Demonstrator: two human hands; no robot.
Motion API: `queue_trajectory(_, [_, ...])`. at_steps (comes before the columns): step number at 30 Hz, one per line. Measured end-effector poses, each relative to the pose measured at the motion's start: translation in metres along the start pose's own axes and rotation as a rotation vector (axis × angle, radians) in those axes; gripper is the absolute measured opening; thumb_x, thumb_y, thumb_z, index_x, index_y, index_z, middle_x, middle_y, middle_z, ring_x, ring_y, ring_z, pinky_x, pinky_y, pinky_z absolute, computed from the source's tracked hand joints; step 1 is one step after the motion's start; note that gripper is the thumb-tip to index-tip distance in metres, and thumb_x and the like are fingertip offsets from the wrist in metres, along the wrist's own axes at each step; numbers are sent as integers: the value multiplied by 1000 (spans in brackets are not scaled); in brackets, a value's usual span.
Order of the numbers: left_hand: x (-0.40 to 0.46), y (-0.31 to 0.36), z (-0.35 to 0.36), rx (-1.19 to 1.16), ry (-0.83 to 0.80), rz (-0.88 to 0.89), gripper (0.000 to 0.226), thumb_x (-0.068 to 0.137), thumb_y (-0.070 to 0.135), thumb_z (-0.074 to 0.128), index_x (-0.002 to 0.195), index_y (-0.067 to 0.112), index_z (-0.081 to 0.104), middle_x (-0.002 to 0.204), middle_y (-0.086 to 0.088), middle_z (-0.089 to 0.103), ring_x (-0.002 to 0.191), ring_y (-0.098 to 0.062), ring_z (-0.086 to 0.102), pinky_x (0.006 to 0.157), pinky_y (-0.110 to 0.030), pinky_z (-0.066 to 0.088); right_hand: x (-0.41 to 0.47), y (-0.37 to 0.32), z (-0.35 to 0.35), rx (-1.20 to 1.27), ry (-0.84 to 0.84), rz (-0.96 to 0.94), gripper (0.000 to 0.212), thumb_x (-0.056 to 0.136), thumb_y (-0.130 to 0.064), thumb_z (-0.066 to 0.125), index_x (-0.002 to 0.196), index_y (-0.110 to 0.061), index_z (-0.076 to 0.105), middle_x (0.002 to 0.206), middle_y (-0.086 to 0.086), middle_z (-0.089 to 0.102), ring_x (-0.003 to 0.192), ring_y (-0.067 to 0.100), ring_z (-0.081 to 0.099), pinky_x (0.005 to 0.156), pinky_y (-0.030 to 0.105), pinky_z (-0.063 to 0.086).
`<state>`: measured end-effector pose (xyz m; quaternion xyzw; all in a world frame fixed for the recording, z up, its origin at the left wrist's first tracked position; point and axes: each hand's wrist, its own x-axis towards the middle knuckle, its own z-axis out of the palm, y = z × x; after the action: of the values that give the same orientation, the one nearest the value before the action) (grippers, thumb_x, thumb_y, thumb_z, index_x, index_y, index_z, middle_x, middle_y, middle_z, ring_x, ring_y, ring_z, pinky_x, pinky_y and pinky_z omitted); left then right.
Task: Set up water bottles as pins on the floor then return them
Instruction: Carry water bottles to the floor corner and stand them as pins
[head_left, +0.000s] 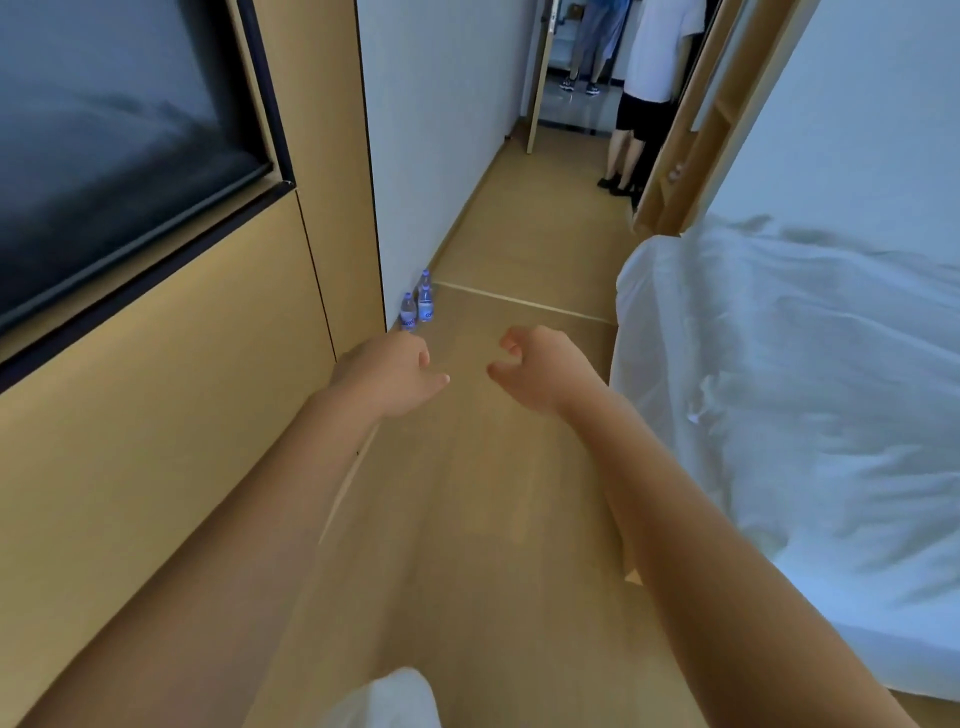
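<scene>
1. Three small clear plastic water bottles with blue caps and blue-and-white labels (418, 304) seem to stand on the tan wood-look floor (519, 249), though the cluster is small and partly overlapping, so the count is a judgement. They sit at the foot of the white wall (441, 130), right at the corner where it meets the tan wooden wall panel (156, 415).
2. The bottles lie ahead of both hands and toward the wall side. All are upright, long axes vertical, caps up, touching or nearly so.
3. The left hand (389, 371) is nearer: seen from the head camera, it sits just below the closest bottle, nearly overlapping its base. The right hand (535, 369) is farther from the wall, toward the white rumpled bed sheet (779, 389).
4. Both hands hold nothing. The fingers of each are loosely curled, thumbs apart from them, palms turned toward each other.
5. By my judgement, the next move is a forward and downward reach to the wall's foot, left hand first.
</scene>
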<state>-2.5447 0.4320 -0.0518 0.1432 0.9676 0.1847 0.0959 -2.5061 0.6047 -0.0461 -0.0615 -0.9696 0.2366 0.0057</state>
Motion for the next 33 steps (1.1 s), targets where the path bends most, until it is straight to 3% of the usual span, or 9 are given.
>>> queue_trajectory(6, [134, -26, 8, -9, -29, -57, 30, 87, 47, 56, 98, 19, 60, 99, 3, 61, 91, -20, 57, 70, -28, 41, 137, 19, 21, -8, -66, -9, 44, 87, -33, 54, 128, -15, 53, 124, 3, 58, 111, 22, 56, 81, 28, 42])
queue_trajectory(10, [235, -39, -4, 9, -56, -57, 26, 88, 43, 54, 80, 18, 50, 82, -1, 53, 71, -19, 49, 62, -28, 37, 233, 24, 26, 8, -95, 15, 44, 88, -32, 54, 128, -15, 53, 124, 4, 58, 112, 22, 55, 81, 27, 40])
queue_trajectory(15, [357, -42, -18, 3, -96, -38, 28, 89, 41, 53, 88, 13, 57, 97, -9, 64, 79, -21, 55, 70, -31, 44, 340, 42, 30, 25, -139, 82, 46, 88, -34, 53, 130, -16, 51, 129, 3, 56, 117, 22, 53, 86, 27, 40])
queue_trajectory(18, [415, -37, -14, -7, -121, -23, 24, 89, 41, 53, 85, 17, 52, 89, -5, 59, 75, -19, 50, 68, -30, 41, 394, 63, 32, 43, -160, 119, 45, 87, -34, 53, 129, -17, 52, 127, 2, 57, 115, 21, 54, 83, 26, 38])
queue_trajectory(24, [536, -28, -1, -18, -104, -65, 26, 89, 39, 54, 77, 17, 47, 78, -3, 50, 68, -19, 45, 63, -29, 36, 511, 107, 33, 45, -219, 122, 48, 88, -34, 53, 132, -17, 50, 132, 2, 55, 121, 22, 50, 92, 27, 39])
queue_trajectory(30, [667, -18, 12, -60, -99, -178, 30, 88, 39, 53, 78, 11, 54, 79, 1, 52, 70, -17, 50, 59, -26, 36, 650, 157, 22, 24, -316, 59, 48, 89, -33, 51, 134, -16, 48, 135, 2, 52, 122, 22, 49, 90, 27, 38])
queue_trajectory(33, [724, -18, 17, -83, -94, -255, 27, 88, 41, 51, 72, 21, 43, 80, 5, 48, 70, -14, 45, 56, -24, 33, 713, 178, 19, 14, -373, 31, 46, 89, -33, 51, 131, -15, 50, 132, 3, 54, 119, 22, 51, 88, 27, 39])
